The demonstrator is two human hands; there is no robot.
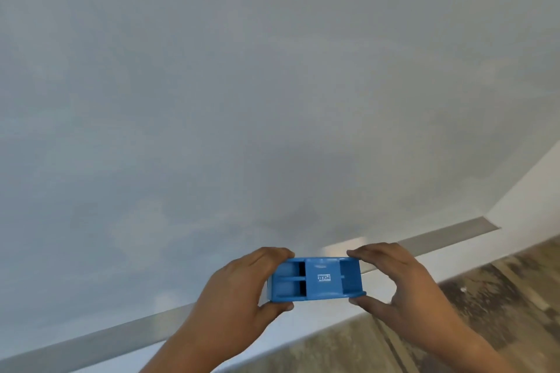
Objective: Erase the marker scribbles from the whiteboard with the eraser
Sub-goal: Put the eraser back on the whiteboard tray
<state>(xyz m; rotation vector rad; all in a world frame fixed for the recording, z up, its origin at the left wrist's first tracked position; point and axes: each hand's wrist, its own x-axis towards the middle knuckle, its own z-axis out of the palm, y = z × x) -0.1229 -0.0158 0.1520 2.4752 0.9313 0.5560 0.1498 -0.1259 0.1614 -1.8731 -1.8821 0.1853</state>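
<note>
I have the blue eraser (316, 279) pinched at both ends, just in front of the whiteboard's metal bottom rail (448, 235) and a little left of its lower right corner. My left hand (239, 285) grasps the eraser's left end, fingers (274, 252) over the top edge and thumb beneath; my right hand (394, 278) grasps the right end the same way. The plastic back with its small label faces me, so the wiping side looks to be turned toward the whiteboard (242, 85). Whether it is already pressed against the rail I cannot tell. The board above the eraser shows only faint bluish smears and cloudy patches, no crisp scribbles, so I judge the step to be setting the eraser for a wipe over leftover haze. Next move: press it flat above the rail and sweep up and leftward, keeping firm, even pressure.
</note>
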